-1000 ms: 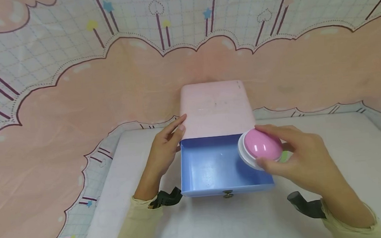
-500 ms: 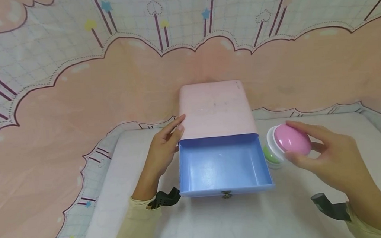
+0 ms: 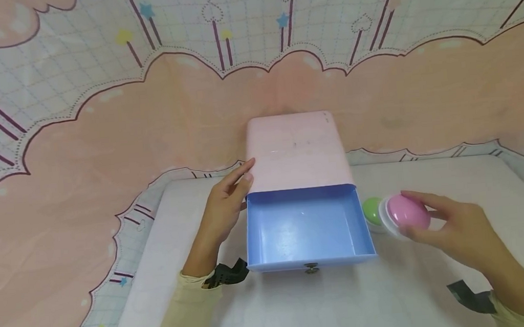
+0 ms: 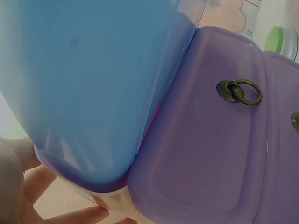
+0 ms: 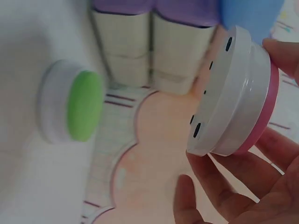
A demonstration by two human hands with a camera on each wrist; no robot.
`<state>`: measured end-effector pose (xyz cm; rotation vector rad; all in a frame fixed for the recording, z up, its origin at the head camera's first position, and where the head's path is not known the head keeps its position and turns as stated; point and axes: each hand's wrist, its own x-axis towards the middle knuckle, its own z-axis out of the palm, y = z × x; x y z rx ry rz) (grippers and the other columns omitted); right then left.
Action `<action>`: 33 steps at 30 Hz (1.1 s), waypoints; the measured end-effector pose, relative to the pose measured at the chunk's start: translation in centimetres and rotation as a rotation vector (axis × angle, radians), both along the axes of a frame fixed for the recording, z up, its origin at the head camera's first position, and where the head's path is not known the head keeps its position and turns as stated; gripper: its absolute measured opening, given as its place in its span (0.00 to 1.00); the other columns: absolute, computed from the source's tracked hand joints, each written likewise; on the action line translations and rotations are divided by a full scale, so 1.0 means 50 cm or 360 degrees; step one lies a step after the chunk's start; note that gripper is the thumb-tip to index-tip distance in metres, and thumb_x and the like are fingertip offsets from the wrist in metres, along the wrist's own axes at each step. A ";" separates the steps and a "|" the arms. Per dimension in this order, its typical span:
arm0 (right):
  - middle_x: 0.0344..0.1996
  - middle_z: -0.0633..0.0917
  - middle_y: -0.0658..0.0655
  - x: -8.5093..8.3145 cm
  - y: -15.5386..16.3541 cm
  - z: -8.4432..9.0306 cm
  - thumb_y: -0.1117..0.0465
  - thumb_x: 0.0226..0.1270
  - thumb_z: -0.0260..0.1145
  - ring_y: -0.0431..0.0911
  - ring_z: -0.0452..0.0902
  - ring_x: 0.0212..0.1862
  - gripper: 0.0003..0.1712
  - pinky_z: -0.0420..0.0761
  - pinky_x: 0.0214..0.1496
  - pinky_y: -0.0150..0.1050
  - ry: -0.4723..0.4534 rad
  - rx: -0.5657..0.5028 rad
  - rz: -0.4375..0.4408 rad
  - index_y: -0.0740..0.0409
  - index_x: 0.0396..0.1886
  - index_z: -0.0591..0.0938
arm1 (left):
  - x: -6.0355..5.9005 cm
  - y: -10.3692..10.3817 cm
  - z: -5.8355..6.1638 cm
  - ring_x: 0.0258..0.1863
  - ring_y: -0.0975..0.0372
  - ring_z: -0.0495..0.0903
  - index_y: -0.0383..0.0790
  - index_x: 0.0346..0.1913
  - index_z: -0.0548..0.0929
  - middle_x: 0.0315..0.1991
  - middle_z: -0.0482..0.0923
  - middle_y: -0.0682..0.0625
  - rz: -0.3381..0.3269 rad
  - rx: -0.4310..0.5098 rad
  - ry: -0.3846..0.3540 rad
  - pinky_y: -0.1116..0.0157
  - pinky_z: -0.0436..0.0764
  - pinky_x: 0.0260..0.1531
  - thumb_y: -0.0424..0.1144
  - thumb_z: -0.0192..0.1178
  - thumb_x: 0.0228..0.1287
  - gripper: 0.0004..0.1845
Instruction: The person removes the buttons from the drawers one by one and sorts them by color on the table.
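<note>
A pink cabinet (image 3: 295,150) stands on the white table with its blue drawer (image 3: 306,229) pulled out and nothing inside. My left hand (image 3: 238,186) rests flat against the cabinet's left side, fingers straight. My right hand (image 3: 416,219) grips a pink dome button on a white base (image 3: 409,208), tilted on edge just right of the drawer. A green dome button (image 3: 371,211) lies on the table between the drawer and the pink one. The right wrist view shows the green button (image 5: 74,106) and the held white base (image 5: 229,98). The left wrist view shows the blue drawer's side (image 4: 93,79).
Below the blue drawer are purple drawer fronts (image 4: 201,154) with brass ring handles (image 4: 240,92). The white table (image 3: 301,309) is ringed by a pink and checked patterned cloth (image 3: 80,147). Black wrist straps (image 3: 226,273) sit at both cuffs.
My right hand carried the pink button from over the drawer's right edge out to the right and down, close to the green button. The left hand and drawer stayed put.
</note>
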<state>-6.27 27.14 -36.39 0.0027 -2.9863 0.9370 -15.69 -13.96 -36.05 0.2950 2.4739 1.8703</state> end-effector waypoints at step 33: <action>0.57 0.85 0.64 -0.005 0.020 -0.142 0.38 0.50 0.81 0.50 0.81 0.45 0.46 0.85 0.39 0.41 -0.0357 0.0144 0.0233 0.51 0.68 0.79 | 0.001 -0.001 0.003 0.71 0.49 0.73 0.68 0.72 0.73 0.77 0.66 0.57 -0.0001 -0.0026 0.0035 0.41 0.83 0.54 0.59 0.53 0.76 0.24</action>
